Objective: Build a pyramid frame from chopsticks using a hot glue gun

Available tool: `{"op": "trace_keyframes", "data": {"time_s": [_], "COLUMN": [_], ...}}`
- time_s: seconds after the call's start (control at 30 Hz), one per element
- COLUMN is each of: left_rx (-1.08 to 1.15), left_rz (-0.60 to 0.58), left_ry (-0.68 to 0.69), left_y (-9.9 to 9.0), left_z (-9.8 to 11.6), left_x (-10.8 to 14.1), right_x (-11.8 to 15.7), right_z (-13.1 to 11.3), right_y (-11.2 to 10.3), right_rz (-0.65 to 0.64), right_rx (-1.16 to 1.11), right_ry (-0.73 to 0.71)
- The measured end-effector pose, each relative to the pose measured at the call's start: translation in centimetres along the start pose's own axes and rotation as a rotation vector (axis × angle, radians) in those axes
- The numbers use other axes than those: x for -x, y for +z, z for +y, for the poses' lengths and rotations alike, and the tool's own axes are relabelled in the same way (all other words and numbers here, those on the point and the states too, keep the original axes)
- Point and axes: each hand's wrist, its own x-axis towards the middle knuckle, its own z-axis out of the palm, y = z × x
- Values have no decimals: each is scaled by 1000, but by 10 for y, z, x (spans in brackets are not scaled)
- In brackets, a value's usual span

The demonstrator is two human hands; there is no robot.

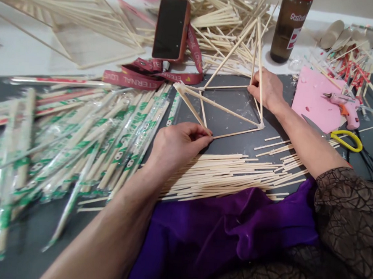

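Observation:
A frame of thin wooden sticks (228, 108) stands on the dark grey table, its corners joined with whitish glue. My left hand (181, 144) pinches the frame's near left corner between thumb and fingers. At the far right corner, my right hand (266, 89) is closed on the frame, its fingertips partly behind an upright stick. Two peaks rise from the base, one at the left and a taller one at the right. Many loose sticks (222, 175) lie between the frame and a purple cloth (231, 230).
Wrapped chopsticks (88, 137) cover the left side. Behind are a phone (170, 29), a red lanyard (146, 76), a stick pile (218, 28) and a brown bottle (288, 28). Scissors (347, 141) and a pink glue gun (346, 105) lie at the right.

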Motion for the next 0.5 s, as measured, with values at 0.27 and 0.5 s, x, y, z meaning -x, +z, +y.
{"op": "trace_keyframes", "data": {"time_s": [0.27, 0.5], "left_rx": [-18, -19], "left_rz": [1, 8], "left_ry": [14, 3], "left_y": [0, 0], "left_z": [-2, 2], "left_x": [-1, 1], "right_x": [-2, -1], "right_z": [3, 6], "right_y": [5, 7], "right_rz": [39, 62], "right_rx": [-79, -94], "right_ry": [5, -38]}}
